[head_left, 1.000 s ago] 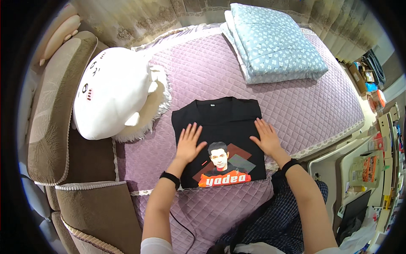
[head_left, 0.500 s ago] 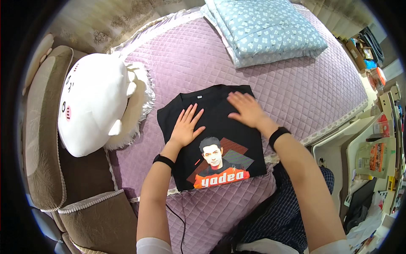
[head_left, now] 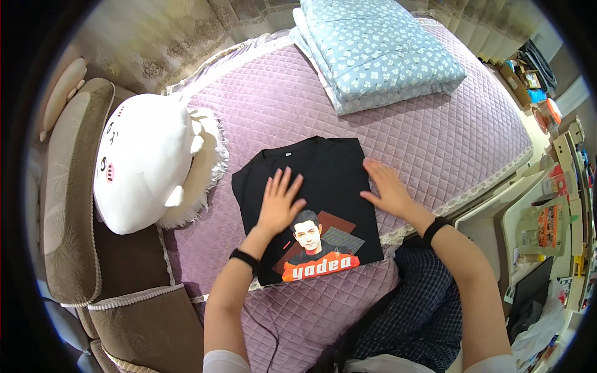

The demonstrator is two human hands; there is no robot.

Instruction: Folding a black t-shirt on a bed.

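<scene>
A black T-shirt (head_left: 329,180), folded to a rough square with its neckline away from me, lies on the pink quilted bedspread (head_left: 261,87). On its front is a printed portrait with red and orange shapes. My left hand (head_left: 278,202) rests flat on the shirt's left part, fingers spread, just above the print. At the shirt's right edge, my right hand (head_left: 388,189) has its fingers stretched out, the fingertips along the fabric's border. Neither hand grips anything. Each wrist wears a black band.
A folded light-blue floral quilt (head_left: 392,56) lies at the far side of the bed. To the left, a white plush toy (head_left: 146,161) leans by the brown padded headboard (head_left: 71,193). A cluttered cream shelf unit (head_left: 516,211) stands at right. A thin dark cable (head_left: 273,336) runs near me.
My right hand has moved from the shirt's upper right area down to its right edge. My left hand stays on the shirt's left part. The view has shifted slightly.
</scene>
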